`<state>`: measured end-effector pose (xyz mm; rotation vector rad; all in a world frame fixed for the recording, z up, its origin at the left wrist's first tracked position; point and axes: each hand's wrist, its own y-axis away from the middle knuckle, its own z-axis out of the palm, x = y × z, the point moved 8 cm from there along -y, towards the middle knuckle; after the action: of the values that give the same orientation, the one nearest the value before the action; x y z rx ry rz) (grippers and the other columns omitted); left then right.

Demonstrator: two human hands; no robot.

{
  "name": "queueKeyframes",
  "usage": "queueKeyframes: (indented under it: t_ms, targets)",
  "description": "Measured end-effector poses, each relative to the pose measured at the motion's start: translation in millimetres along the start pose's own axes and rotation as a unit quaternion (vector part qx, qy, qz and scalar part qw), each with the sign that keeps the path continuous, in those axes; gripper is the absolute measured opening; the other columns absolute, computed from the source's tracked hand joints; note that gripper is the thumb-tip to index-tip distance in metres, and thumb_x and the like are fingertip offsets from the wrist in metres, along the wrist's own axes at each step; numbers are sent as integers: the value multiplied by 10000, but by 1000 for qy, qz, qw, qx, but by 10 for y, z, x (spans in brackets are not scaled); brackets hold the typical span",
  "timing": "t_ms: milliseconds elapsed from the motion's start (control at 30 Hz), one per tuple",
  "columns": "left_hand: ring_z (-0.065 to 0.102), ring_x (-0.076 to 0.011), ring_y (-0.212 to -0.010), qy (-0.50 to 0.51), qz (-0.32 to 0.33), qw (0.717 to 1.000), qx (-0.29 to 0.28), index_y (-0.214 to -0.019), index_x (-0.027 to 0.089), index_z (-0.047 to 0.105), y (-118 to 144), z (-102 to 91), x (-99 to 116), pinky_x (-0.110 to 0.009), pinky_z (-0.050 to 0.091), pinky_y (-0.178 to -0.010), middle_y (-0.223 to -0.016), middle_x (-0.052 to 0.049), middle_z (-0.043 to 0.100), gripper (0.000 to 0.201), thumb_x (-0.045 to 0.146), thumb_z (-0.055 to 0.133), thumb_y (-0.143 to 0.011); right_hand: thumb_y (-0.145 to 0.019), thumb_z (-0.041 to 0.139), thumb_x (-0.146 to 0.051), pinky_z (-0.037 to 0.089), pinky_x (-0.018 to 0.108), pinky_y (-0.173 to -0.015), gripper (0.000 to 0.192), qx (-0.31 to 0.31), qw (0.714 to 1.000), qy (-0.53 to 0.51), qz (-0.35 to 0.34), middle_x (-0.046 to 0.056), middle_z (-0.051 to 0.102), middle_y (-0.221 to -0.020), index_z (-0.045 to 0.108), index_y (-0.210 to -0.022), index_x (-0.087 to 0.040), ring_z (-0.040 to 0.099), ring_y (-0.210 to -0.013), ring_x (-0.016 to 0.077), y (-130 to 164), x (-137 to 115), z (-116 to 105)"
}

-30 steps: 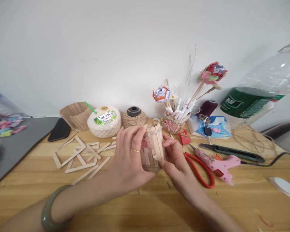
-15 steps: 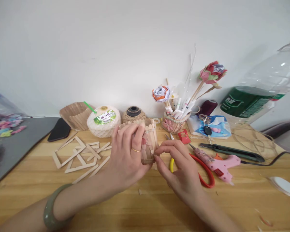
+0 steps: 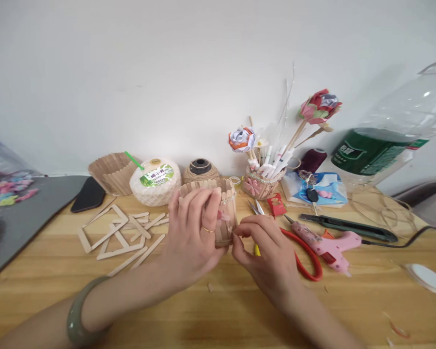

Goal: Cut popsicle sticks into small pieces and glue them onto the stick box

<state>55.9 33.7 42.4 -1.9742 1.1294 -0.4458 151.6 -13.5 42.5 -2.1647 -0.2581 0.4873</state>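
Left hand: the left hand (image 3: 192,237) wraps around the near side of the stick cup (image 3: 221,208), fingers curled over its wall and closed on it; a gold ring sits on one finger and a green bangle (image 3: 76,315) circles the wrist.
Right hand: the right hand (image 3: 272,257) has its thumb and forefinger pinched together at the lower right edge of the stick cup, touching its wall; whether something small is caught between the fingertips cannot be told.
Stick cup: a small round holder walled with upright wooden sticks, with pink bits on its side; it is held upright just above the wooden table (image 3: 218,315), in front of the twine ball (image 3: 201,173).
Left of the hands: loose wooden sticks (image 3: 131,237) and a square stick frame lie flat on the table.
Behind: a white coconut drink (image 3: 155,182) with a green straw stands beside a fan-shaped stick basket (image 3: 111,173).
Right of the hands: red-handled scissors (image 3: 305,257) lie partly under the right hand, near a pink glue gun (image 3: 327,245) and a dark utility knife (image 3: 349,226).
Back right: a decorated cup (image 3: 262,185) holds pens and paper flowers; a large clear bottle (image 3: 388,145) leans at the frame's edge.
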Motion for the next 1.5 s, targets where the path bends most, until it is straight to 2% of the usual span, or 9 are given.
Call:
queueKeyframes:
  t_ms: [233, 400, 667, 833, 967, 1133, 1300, 1400, 1500]
  targets:
    - [421, -344, -1171, 17, -22, 999, -30, -1386, 89, 227, 17, 85, -72, -558, 226, -1049, -1227, -207, 479, 796, 293, 604, -715, -768, 519, -69, 454, 270, -588, 169, 11, 991, -79, 112, 5, 580, -710, 493, -718, -229, 574, -647, 149, -38, 232, -118]
    - [478, -339, -1138, -21, 35, 999, -19, -1353, 63, 297, 71, 233, -9, -586, 218, -1049, -1165, -212, 530, 784, 352, 685, -735, -762, 508, -104, 449, 263, -609, 127, 46, 917, -288, 271, -9, 592, -778, 535, -778, -227, 555, -639, 130, 44, 536, -112]
    - [492, -334, -1093, -39, 94, 991, -91, -1297, 74, 420, 147, 521, 66, -640, 260, -1002, -1118, -192, 573, 886, 679, 599, -676, -655, 437, -132, 202, 265, -437, 189, 34, 827, -439, 350, -24, 408, -478, 481, -481, -194, 321, -464, 109, 140, 748, 52]
    - [470, -281, -1111, 89, -4, 995, -34, -1204, 125, 524, -91, 228, -308, -538, 338, -984, -1131, -154, 572, 458, 459, 465, -896, -675, 424, -163, 107, 253, -404, 169, 53, 805, -458, 373, -60, 276, -465, 439, -512, -206, 194, -419, 94, 148, 865, 74]
    - [565, -193, -906, 215, -81, 973, 17, -952, 190, 646, -197, -19, -621, -363, 463, -821, -887, -58, 640, 166, 204, 489, -899, -746, 436, -225, 136, 225, -389, 167, 55, 798, -471, 372, -83, 241, -485, 412, -580, -218, 176, -410, 88, 131, 901, 135]
    - [593, -167, -718, 275, -77, 958, -12, -917, 186, 653, -133, -42, -583, -303, 469, -680, -717, -28, 649, 181, 194, 473, -899, -838, 472, -401, 135, 205, -370, 301, 38, 800, -478, 361, -99, 243, -496, 352, -619, -233, 163, -397, 77, 119, 867, 215]
    - [595, -179, -761, 273, -125, 947, -114, -872, 180, 622, -148, 146, -449, -316, 460, -734, -750, -39, 647, 272, 263, 372, -935, -811, 543, -482, 148, 208, -353, 463, 9, 812, -462, 356, -97, 250, -444, 292, -517, -228, 192, -369, 60, 113, 845, 269]
    - [584, -227, -905, 265, -117, 942, -170, -879, 172, 622, -199, 300, -340, -388, 418, -859, -906, -74, 669, 201, 327, 494, -878, -788, 582, -477, 248, 217, -381, 404, 5, 829, -438, 348, -78, 349, -424, 444, -524, -204, 314, -378, 75, 122, 888, 271]
    - [589, -235, -845, 276, -117, 932, -203, -719, 176, 607, -206, 447, -325, -440, 354, -935, -770, -34, 665, 149, 306, 603, -793, -766, 620, -439, 325, 228, -436, 274, 17, 849, -400, 345, -52, 473, -482, 614, -694, -174, 422, -435, 98, 144, 979, 231]
